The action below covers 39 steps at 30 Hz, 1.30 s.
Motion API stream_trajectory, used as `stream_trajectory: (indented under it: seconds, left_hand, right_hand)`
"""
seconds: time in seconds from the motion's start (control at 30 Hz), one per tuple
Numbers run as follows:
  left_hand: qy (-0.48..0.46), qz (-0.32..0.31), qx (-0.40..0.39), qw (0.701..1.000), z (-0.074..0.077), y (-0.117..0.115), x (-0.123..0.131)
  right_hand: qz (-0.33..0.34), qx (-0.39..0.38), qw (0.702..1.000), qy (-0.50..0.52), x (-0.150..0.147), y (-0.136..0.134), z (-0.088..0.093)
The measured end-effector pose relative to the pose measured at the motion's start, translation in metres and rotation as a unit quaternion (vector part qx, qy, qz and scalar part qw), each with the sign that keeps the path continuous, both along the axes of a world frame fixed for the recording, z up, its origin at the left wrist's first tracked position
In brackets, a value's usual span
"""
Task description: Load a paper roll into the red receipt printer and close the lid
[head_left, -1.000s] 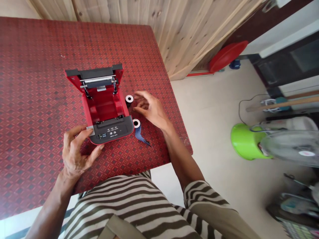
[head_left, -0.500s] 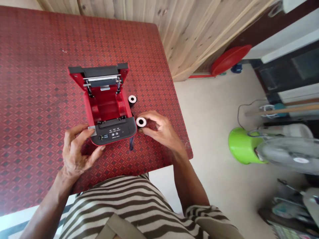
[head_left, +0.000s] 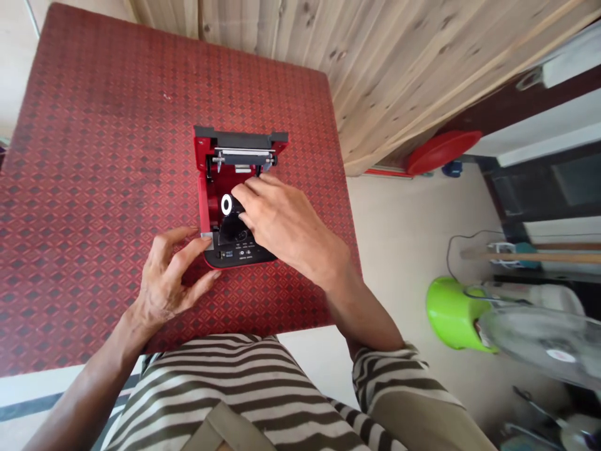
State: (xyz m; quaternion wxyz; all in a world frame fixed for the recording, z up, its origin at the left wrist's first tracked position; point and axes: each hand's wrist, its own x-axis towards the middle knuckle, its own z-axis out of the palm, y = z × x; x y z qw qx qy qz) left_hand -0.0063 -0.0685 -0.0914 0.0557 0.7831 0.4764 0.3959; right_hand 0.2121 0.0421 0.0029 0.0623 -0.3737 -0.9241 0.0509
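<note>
A red and black label printer [head_left: 246, 255] stands on the table with its lid [head_left: 239, 139] raised, showing the roller and the red inner bay. My left hand [head_left: 164, 279] grips its front left corner, fingers at the side and on a small grey patch, thumb at the front edge. Over the open bay, my right hand [head_left: 293, 228] holds a black ribbon roll [head_left: 226, 205] with a white core end facing left. A loose dark glossy strip of ribbon hangs from the roll toward the control panel. My right hand hides the bay's right side and the roll's far end.
The red patterned table [head_left: 117, 163] meets a wooden plank wall [head_left: 375, 69] at its far side. On the floor to the right are a green plastic stool or bucket [head_left: 444, 313], a fan [head_left: 549, 344] and a red basin [head_left: 444, 152].
My right hand has brought the ribbon roll from beside the printer's right side to above its open bay. The left hand keeps its hold, and the view has shifted.
</note>
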Motion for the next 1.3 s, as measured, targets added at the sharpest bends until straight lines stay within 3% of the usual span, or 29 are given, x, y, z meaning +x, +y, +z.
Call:
stream_trajectory:
  seconds: [0.2, 0.47, 0.6, 0.77, 0.93, 1.07, 1.2, 1.3]
  left_hand:
    - [0.0, -0.008, -0.001, 1.0, 0.0, -0.001, -0.001]
    - [0.008, -0.006, 0.0, 1.0, -0.001, -0.002, -0.001]
    - [0.011, -0.009, 0.004, 1.0, 0.0, -0.001, -0.001]
    - [-0.003, -0.008, -0.008, 1.0, 0.001, -0.001, 0.0]
    - [0.01, -0.017, -0.012, 1.0, 0.027, 0.004, -0.005]
    - [0.054, -0.023, 0.027, 0.998, 0.066, 0.034, -0.014]
    - [0.055, -0.007, 0.074, 0.996, 0.096, 0.093, -0.012]
    - [0.044, 0.014, -0.021, 0.999, 0.102, 0.132, -0.003]
  right_hand:
    - [0.003, -0.05, 0.994, -0.094, -0.018, 0.011, -0.005]
    - [-0.003, -0.081, 0.991, -0.106, -0.024, 0.022, -0.011]
    - [0.002, -0.115, 0.993, -0.016, -0.006, 0.013, 0.001]
    - [0.094, -0.177, 0.971, 0.134, 0.031, -0.006, 0.018]
    - [0.083, -0.15, 0.966, 0.192, 0.043, -0.02, 0.007]
    - [0.063, -0.11, 0.962, 0.242, 0.04, -0.025, -0.007]
    - [0.046, -0.074, 0.965, 0.247, 0.037, -0.03, -0.009]
    - [0.042, -0.028, 0.97, 0.239, 0.035, -0.036, -0.009]
